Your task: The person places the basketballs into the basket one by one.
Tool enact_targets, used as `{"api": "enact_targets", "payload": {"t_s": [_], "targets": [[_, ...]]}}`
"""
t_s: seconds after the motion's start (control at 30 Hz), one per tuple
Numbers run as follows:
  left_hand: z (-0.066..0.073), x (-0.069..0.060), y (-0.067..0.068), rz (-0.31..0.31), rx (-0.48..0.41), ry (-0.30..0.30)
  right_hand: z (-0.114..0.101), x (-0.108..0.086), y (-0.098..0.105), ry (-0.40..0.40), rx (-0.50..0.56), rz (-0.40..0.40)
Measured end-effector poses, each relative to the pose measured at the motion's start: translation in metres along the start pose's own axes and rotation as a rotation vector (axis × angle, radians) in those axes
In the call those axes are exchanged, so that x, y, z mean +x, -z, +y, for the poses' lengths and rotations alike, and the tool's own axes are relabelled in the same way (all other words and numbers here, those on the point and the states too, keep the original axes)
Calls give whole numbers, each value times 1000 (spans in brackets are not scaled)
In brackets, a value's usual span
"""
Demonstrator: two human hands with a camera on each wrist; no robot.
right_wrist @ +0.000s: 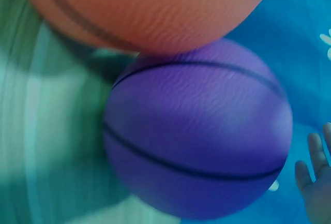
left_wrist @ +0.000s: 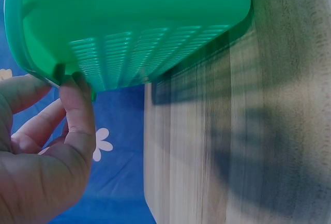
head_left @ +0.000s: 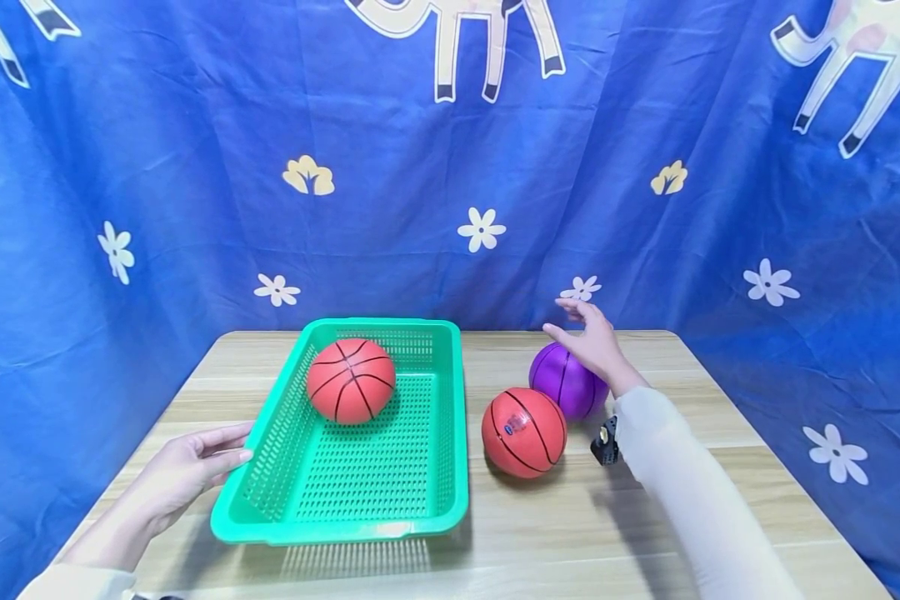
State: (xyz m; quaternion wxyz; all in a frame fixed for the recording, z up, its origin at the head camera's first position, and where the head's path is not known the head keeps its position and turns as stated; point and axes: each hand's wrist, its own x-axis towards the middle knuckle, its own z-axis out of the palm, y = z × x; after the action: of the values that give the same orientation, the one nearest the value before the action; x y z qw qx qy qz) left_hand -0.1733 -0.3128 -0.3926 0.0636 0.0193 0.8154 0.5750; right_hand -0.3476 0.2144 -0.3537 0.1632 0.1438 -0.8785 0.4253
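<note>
A green plastic basket (head_left: 459, 433) with slotted sides stands on the left half of the table, with a red-orange basketball (head_left: 351, 381) inside near its far left corner. My left hand (head_left: 183, 473) pinches the basket's left rim between thumb and fingers, as the left wrist view confirms. To the right of the basket, a second red-orange basketball (head_left: 523, 433) lies against a purple basketball (head_left: 562, 385), which is a little farther back. Just above the purple ball hovers my right hand (head_left: 594, 340), fingers spread and holding nothing. In the right wrist view its fingers appear beside the purple ball, apart from it.
Behind and on both sides of the wooden table (head_left: 570, 533) hangs a blue curtain (head_left: 390, 208) printed with animals and flowers. A small black device (head_left: 605, 443) sits at the right wrist. The far table edge lies just behind the basket and purple ball.
</note>
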Motion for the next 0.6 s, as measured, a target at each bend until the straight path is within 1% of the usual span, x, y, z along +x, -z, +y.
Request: {"api": "enact_targets", "payload": {"t_s": [0.17,0.27,0.4,0.6], "targets": [[0,0,1,-2,-7,-3,12,-9,6,-44,-4,-3],[0,0,1,-1,-4,0,19,-15,8,-56,-17,-15],[0,0,1,2,2,4,30,-23,9,-73,-21,-40],[0,0,1,0,-19,-10,45,-33,9,-103,-16,-68]]}}
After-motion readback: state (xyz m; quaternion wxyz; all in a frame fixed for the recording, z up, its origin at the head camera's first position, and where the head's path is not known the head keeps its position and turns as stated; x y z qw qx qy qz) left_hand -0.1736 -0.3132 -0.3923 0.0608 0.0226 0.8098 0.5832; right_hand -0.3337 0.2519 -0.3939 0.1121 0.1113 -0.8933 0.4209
